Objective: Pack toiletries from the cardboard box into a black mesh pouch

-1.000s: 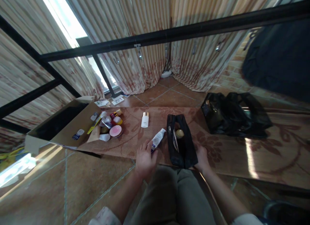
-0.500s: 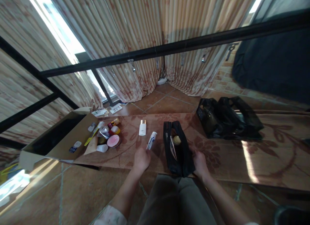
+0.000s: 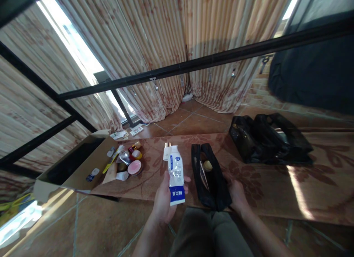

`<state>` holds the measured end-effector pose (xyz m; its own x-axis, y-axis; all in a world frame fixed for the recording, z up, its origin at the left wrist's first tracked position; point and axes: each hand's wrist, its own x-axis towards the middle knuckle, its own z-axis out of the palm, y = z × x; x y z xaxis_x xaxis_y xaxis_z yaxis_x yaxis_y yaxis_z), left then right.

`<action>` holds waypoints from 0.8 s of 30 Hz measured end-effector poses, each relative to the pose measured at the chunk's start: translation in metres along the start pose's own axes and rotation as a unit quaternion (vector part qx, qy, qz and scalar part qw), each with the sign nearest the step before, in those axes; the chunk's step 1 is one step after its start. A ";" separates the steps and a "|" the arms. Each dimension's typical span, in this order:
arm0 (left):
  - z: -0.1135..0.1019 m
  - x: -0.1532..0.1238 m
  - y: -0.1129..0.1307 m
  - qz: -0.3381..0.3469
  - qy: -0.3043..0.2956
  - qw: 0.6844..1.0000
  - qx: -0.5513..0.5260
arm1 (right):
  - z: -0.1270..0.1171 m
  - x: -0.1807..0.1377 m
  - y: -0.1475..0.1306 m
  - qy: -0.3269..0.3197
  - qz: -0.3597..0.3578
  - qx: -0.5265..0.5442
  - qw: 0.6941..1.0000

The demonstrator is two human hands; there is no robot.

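A white squeeze tube (image 3: 176, 172) with blue print and a blue end rests in my left hand (image 3: 163, 198), held label up with its cap pointing away from me. Just beyond the cap, and partly covered by it, stands or lies a white bottle (image 3: 166, 152) with a gold cap. My right hand (image 3: 236, 194) grips the right side of an open black pouch (image 3: 212, 192); its fingertips are hidden behind the fabric. Inside the pouch I see a round yellowish lid (image 3: 207, 165) and a pale flat item at the left wall.
On the left, several cosmetics, among them a pink round jar (image 3: 135, 167), lie beside an open cardboard box (image 3: 83, 172). More black pouches (image 3: 268, 142) sit on the right of the cloth-covered bench (image 3: 265, 190). A black metal bar (image 3: 193, 66) crosses behind, before curtains.
My left hand has lifted the tube from the bench and turned it label up, nearer to me. My right hand stays at the pouch. The view has shifted slightly.
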<state>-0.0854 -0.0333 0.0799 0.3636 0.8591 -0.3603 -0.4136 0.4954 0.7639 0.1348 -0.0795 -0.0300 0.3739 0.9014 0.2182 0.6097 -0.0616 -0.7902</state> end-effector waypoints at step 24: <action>0.025 -0.023 0.011 0.002 -0.044 0.991 -0.123 | -0.001 0.000 -0.001 0.001 -0.004 0.009 1.000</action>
<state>-0.0778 -0.0511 0.1096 0.4286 0.8519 -0.3008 -0.6022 0.5176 0.6078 0.1352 -0.0798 -0.0286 0.3702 0.9012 0.2251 0.5995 -0.0467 -0.7990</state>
